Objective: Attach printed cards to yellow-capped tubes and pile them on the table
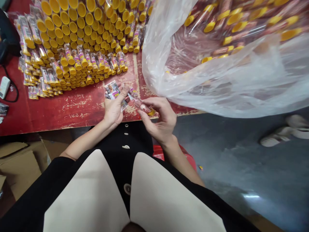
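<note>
My left hand (115, 108) holds a printed paper card (113, 91) between thumb and fingers, above the edge of the red wooden table (79, 111). My right hand (159, 120) grips a clear plastic tube with a yellow cap (143, 107), whose cap end points to the right. A strip of printed packaging (132, 94) lies between my hands, though its link to the tube is unclear. Beyond them, a large pile of yellow-capped tubes (79, 48) covers the table's far left, and each has a printed label.
A big clear plastic bag (217, 61) full of yellow-capped tubes fills the upper right. A white device with a cable (4, 87) lies at the table's left edge. Cardboard (19, 169) sits below left, and a pair of white shoes (285, 132) rests on the grey floor (229, 151).
</note>
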The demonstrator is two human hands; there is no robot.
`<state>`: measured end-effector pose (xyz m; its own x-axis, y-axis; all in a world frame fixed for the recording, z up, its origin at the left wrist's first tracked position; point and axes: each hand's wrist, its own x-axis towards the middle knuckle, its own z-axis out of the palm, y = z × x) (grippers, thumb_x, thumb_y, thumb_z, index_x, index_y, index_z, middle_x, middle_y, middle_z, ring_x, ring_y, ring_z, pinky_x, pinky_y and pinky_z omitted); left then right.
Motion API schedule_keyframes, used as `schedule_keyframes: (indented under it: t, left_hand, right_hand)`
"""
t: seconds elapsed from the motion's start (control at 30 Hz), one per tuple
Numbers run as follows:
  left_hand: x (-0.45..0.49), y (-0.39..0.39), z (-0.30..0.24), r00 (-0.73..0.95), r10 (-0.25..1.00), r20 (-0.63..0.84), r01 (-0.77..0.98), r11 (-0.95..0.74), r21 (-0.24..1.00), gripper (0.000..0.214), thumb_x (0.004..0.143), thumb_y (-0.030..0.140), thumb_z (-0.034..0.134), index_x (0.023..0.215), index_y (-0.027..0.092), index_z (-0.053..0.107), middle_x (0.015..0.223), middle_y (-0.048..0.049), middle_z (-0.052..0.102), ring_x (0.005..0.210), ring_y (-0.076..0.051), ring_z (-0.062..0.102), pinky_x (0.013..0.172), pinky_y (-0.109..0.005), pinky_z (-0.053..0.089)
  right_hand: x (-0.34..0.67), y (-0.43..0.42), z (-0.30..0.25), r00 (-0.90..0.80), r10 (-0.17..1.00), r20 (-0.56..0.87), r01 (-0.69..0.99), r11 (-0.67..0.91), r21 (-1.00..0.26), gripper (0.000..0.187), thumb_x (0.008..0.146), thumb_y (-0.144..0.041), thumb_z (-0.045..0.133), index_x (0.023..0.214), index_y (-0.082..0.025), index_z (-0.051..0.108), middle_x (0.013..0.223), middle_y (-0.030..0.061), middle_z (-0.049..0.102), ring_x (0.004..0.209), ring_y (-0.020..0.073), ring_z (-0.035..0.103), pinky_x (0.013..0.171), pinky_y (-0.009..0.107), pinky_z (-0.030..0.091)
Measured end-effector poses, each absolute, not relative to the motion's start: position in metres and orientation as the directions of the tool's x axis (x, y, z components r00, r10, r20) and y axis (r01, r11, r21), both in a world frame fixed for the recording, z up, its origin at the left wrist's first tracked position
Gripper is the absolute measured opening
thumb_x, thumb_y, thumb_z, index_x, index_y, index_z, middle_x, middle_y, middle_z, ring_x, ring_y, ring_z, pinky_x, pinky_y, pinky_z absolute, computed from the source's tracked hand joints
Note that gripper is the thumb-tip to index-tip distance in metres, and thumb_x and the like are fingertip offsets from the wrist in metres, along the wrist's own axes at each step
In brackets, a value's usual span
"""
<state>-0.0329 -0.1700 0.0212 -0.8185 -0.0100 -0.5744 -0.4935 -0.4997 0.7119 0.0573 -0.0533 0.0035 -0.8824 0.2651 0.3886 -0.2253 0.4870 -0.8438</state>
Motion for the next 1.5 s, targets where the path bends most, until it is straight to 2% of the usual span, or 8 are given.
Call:
schedule_keyframes:
  t: [0.33,0.57,0.7,0.8,1.03,1.23,1.43,1.5]
  left_hand:
    - [-0.021,-0.175,0.025,-0.774,0.083,-0.628,-0.581,-0.487,0.651,0.033,0.072,0.023,0.086,0.099,0.017,0.067,0.084,0.0014,0.07,0.071,-0.009,0.067,0.077,-0.025,0.056]
    - [-0.019,-0.172,0.025,-0.787,0.066,-0.613,-0.557,-0.501,0.662,0.037,0.075,0.02,0.084,0.108,0.017,0.067,0.087,0.0009,0.072,0.08,-0.013,0.072,0.084,-0.03,0.058]
    - [-0.021,-0.173,0.022,-0.777,0.053,-0.628,-0.563,-0.505,0.654,0.041,0.07,0.025,0.088,0.105,0.017,0.068,0.08,0.0022,0.07,0.071,-0.01,0.069,0.077,-0.026,0.059]
    - [-0.019,-0.175,0.023,-0.758,0.067,-0.649,-0.587,-0.505,0.633,0.04,0.069,0.025,0.089,0.102,0.017,0.068,0.076,0.0027,0.069,0.073,-0.012,0.07,0.077,-0.026,0.059]
    - [0.003,-0.18,0.027,-0.794,0.113,-0.597,-0.557,-0.528,0.641,0.03,0.076,0.012,0.08,0.103,0.015,0.066,0.089,-0.0012,0.074,0.079,-0.013,0.071,0.089,-0.033,0.057]
    - [0.028,-0.189,0.005,-0.822,0.087,-0.563,-0.52,-0.52,0.678,0.035,0.07,0.013,0.084,0.1,0.017,0.066,0.094,-0.0009,0.075,0.087,-0.014,0.074,0.09,-0.03,0.056]
    - [0.053,-0.193,-0.008,-0.812,0.187,-0.552,-0.557,-0.531,0.638,0.043,0.064,0.007,0.084,0.102,0.015,0.066,0.086,0.0009,0.074,0.077,-0.013,0.072,0.09,-0.032,0.056]
    - [0.058,-0.195,-0.008,-0.807,0.211,-0.551,-0.568,-0.535,0.626,0.043,0.064,0.005,0.084,0.101,0.015,0.066,0.084,0.0017,0.074,0.075,-0.012,0.072,0.088,-0.029,0.056]
  right_hand:
    - [0.064,-0.053,-0.001,-0.769,0.35,0.534,-0.223,0.637,-0.738,0.036,0.087,-0.024,0.071,0.123,-0.025,0.07,0.105,0.0068,0.068,0.097,0.0197,0.068,0.088,0.04,0.059]
    - [0.069,-0.061,-0.002,-0.778,0.537,0.326,-0.191,0.292,-0.937,0.024,0.089,-0.03,0.067,0.113,-0.024,0.07,0.106,0.0066,0.069,0.106,0.0215,0.067,0.094,0.042,0.059]
    - [0.072,-0.059,-0.002,-0.778,0.608,0.155,-0.184,0.015,-0.983,0.025,0.089,-0.036,0.068,0.113,-0.027,0.067,0.102,0.0035,0.07,0.079,0.0152,0.07,0.077,0.036,0.064]
    - [0.076,-0.059,0.0,-0.819,0.568,0.08,-0.195,-0.144,-0.97,0.022,0.087,-0.039,0.071,0.106,-0.028,0.069,0.096,0.0009,0.071,0.062,0.01,0.065,0.066,0.031,0.064]
    - [0.095,-0.07,0.0,-0.821,0.569,0.046,-0.151,-0.14,-0.979,0.02,0.087,-0.033,0.073,0.106,-0.028,0.071,0.098,0.0003,0.071,0.064,0.0088,0.065,0.057,0.025,0.06]
    - [0.121,-0.071,-0.014,-0.817,0.577,-0.015,-0.183,-0.283,-0.942,0.018,0.084,-0.035,0.075,0.101,-0.029,0.073,0.086,-0.0019,0.071,0.058,0.0069,0.061,0.05,0.021,0.055]
    - [0.143,-0.072,-0.028,-0.93,0.295,-0.218,0.068,-0.445,-0.893,0.041,0.076,-0.041,0.08,0.114,-0.027,0.072,0.08,-0.0012,0.071,0.049,0.0073,0.055,0.039,0.021,0.049]
    - [0.146,-0.077,-0.031,-0.94,0.249,-0.232,0.112,-0.417,-0.902,0.034,0.077,-0.04,0.08,0.107,-0.025,0.074,0.073,-0.0019,0.068,0.049,0.0078,0.055,0.041,0.022,0.052]
